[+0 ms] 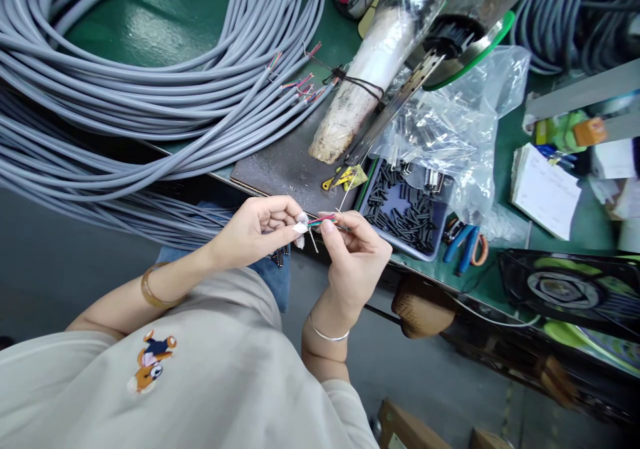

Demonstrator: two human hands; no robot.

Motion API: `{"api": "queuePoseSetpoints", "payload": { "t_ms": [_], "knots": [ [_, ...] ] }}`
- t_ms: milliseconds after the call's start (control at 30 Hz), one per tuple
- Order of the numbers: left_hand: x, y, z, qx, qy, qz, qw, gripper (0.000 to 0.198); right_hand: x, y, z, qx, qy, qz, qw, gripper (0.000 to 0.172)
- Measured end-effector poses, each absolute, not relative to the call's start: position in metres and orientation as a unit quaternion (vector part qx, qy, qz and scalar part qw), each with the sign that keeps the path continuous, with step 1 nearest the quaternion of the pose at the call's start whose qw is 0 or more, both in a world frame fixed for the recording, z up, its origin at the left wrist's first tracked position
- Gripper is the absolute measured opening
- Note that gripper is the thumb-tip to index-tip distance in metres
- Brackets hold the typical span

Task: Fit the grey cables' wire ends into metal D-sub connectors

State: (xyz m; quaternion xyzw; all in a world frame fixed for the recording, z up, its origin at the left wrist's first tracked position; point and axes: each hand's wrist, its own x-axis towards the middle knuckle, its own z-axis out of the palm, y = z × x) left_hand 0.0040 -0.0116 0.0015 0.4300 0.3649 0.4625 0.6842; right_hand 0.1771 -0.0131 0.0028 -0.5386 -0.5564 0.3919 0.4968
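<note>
Thin coloured wires (321, 220), red and green among them, stretch between my two hands near the table's front edge. My left hand (265, 229) is closed, pinching them at its fingertips, which have white coverings. My right hand (355, 246) pinches the other end of the wires between thumb and fingers. A short white strand (313, 240) hangs down between the hands. Just beyond them a yellow-handled tool (340, 180) lies on a dark board (280, 169). The blue tray (425, 254) of small black tubes (423, 222) stands right of my right hand.
Many grey cables (165, 96) with stripped ends cover the left side. A wrapped white roll (360, 82) slants down at the centre. Farther right are a plastic bag (465, 116), blue-handled pliers (467, 248), a paper pad (545, 192) and a black fan (565, 289).
</note>
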Motion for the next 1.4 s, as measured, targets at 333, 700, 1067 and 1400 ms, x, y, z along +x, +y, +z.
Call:
{"api": "queuePoseSetpoints", "payload": {
  "t_ms": [333,700,1067,1400],
  "knots": [
    [0.004,-0.0109,-0.001,0.379,0.358,0.437,0.733,0.027,0.175,-0.012,0.0017,-0.554,-0.548,0.399,0.483,0.009],
    [0.0041,-0.0115,0.001,0.392,0.36,0.447,0.719,0.018,0.1751,-0.0117,0.0027,-0.555,-0.553,0.402,0.473,0.009],
    [0.0087,-0.0089,0.0059,0.429,0.397,0.466,0.665,0.016,0.1788,-0.0142,0.0013,-0.523,-0.61,0.385,0.453,0.006],
    [0.0084,-0.01,0.0059,0.483,0.404,0.461,0.626,0.017,0.179,-0.0148,0.0102,-0.528,-0.625,0.374,0.437,0.007]
  ]
}}
